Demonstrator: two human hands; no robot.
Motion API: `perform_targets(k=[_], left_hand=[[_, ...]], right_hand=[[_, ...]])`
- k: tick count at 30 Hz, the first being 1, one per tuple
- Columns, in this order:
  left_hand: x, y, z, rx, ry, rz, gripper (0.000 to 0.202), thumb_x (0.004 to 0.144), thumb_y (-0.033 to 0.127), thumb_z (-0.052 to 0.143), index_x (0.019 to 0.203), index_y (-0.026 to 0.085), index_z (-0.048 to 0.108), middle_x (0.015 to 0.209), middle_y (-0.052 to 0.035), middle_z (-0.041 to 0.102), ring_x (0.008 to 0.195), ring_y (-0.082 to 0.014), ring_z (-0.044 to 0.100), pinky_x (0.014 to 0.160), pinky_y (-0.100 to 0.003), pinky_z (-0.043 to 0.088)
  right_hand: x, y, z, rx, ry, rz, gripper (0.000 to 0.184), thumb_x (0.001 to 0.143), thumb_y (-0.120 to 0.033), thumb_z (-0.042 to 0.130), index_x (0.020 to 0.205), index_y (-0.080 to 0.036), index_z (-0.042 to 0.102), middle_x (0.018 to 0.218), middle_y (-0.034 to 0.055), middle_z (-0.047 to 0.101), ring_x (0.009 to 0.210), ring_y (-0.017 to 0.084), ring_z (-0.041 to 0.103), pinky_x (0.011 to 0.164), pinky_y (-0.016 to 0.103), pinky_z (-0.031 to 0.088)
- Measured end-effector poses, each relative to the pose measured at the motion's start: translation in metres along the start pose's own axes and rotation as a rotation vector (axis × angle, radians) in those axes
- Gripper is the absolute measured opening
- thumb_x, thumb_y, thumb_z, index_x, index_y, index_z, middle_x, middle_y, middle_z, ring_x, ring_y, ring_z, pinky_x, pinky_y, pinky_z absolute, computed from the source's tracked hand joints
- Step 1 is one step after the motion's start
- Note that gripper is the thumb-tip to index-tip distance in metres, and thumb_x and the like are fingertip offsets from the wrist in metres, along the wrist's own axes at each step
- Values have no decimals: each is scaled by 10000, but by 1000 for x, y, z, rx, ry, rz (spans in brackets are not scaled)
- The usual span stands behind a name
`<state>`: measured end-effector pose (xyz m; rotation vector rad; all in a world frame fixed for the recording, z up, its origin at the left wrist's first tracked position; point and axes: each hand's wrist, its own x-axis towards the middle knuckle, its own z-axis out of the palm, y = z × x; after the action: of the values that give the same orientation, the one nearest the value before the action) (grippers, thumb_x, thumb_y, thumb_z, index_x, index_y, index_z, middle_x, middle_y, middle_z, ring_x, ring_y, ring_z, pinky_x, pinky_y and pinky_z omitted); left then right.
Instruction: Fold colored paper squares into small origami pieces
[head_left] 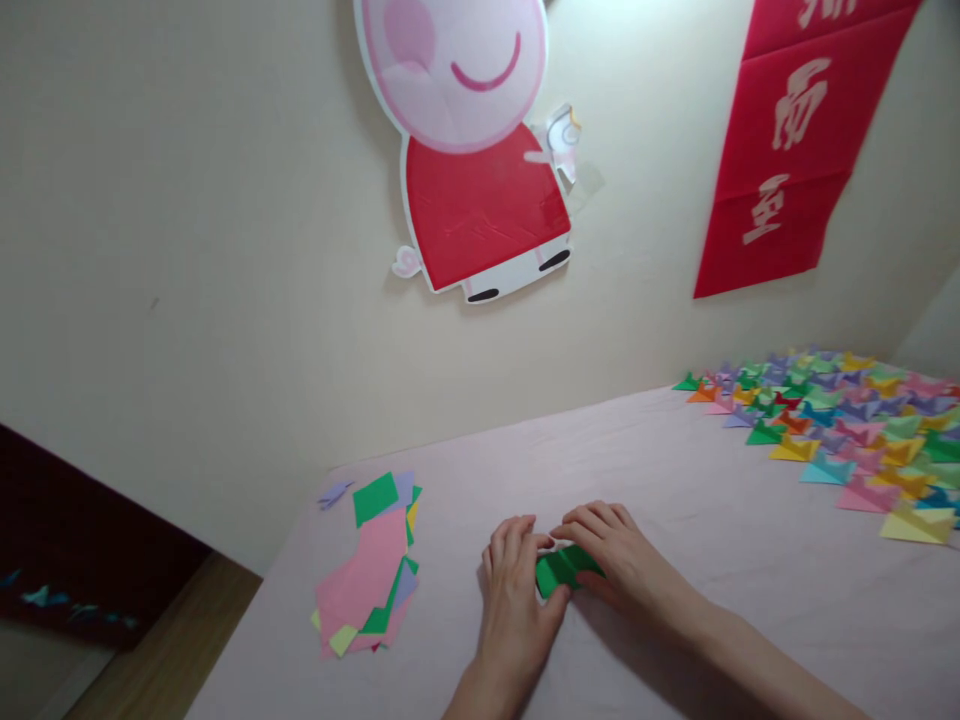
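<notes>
A green sheet of paper (559, 570) with creases across it lies on the pale pink cloth between my two hands. My left hand (516, 585) is at its left edge, thumb along the near side and fingers bent at the far side. From the right, my right hand (619, 550) grips the paper's right end, with the thumb below and the fingers curled over the top. Part of the paper is hidden under the right fingers.
Loose coloured paper sheets (375, 565) lie in a pile to the left, with a small purple folded piece (335, 494) beyond. Rows of folded paper figures (855, 430) cover the right back. A wall with a pig cutout (487, 210) and red banner (795, 150) rises behind.
</notes>
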<state>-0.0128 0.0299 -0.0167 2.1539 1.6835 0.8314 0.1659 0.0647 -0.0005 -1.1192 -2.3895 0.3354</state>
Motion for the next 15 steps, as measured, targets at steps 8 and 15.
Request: perform_targets(k=[8,15], left_hand=[[-3,1,3,-87,43,30,329,694,22,618,942,231,562,1261,-61,564,1275,-286,389,1064,-466,298],[9,2,-19,-573,-52,-59,530,585,108,788,1067,246,618,1217,-66,596,1180,-291,491,1025,-409,343]], right_hand=[[-2,-2,8,-69,77,13,244,731,-127,776,919,-228,655,1037,48,680,977,264,566,839,376,384],[3,-3,-9,458,78,212,95,814,-211,647,738,-214,591,736,-3,613,761,194,540,727,325,380]])
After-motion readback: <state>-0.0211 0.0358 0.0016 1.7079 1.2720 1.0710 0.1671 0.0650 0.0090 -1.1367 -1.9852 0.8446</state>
